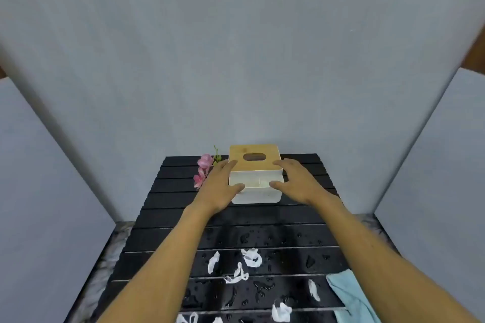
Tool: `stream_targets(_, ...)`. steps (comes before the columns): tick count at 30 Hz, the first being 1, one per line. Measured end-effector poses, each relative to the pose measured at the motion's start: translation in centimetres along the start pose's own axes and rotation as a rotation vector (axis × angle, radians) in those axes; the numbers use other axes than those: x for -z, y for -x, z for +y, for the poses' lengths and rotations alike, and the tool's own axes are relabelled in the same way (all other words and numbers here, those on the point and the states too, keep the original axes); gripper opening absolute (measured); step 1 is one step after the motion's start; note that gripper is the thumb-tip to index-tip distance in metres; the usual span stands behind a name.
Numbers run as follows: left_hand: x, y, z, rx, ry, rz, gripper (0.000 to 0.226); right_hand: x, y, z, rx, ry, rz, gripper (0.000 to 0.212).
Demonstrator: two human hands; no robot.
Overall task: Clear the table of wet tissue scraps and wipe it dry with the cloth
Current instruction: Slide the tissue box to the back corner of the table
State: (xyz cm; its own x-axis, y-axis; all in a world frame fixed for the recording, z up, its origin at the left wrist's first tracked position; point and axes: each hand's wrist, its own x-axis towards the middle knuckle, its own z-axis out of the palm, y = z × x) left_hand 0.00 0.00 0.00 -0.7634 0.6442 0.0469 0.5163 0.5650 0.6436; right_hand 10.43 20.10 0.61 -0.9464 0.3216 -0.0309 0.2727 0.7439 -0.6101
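- A black slatted table [168, 207] stands against a grey wall [236, 47], with grey panels on both sides.
- At the middle of the far edge sits a white tissue box [256, 195] with a wooden lid [253, 161] that has an oval slot.
- The left hand [219, 187] lies against the box's left side, fingers spread wide, thumb on the near rim; the fingertips reach the lid's left edge.
- The right hand [295, 182] lies against the box's right side, fingers spread too, thumb on the near rim. Whether the two hands actually press the box or only touch it, I cannot tell.
- Pink flowers [203, 169] with a green stem lie just left of the box, near the far-left corner, partly behind the left hand.
- The near half of the table is wet with water drops [309, 261].
- White wet tissue scraps [252, 257] are scattered over the near half, between the two forearms, some down at the near edge.
- A light blue cloth [349, 294] lies crumpled at the near-right corner, partly under the right forearm, apart from both hands.
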Motion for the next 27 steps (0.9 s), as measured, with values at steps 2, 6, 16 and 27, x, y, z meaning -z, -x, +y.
stream_targets(2, -0.7, -0.4, -0.5, 0.000, 0.005, 0.026, 0.067, -1.1, -0.3, 0.5, 0.007, 0.000, 0.014, 0.066)
stream_targets(6, -2.4, -1.4, -1.6, 0.023, 0.004, 0.005, 0.068, -3.5, -1.2, 1.9, -0.040, -0.037, 0.041, 0.070)
stream_targets(16, -6.4, -2.8, -3.6, 0.018, 0.165, 0.207, 0.058, -5.0, -2.6, 4.6, -0.030, -0.159, 0.153, 0.067)
stream_targets(27, -11.2, -6.7, 0.6, -0.023, 0.277, 0.198, 0.054, -0.9, -1.9, 10.7, -0.097, -0.203, 0.278, 0.067)
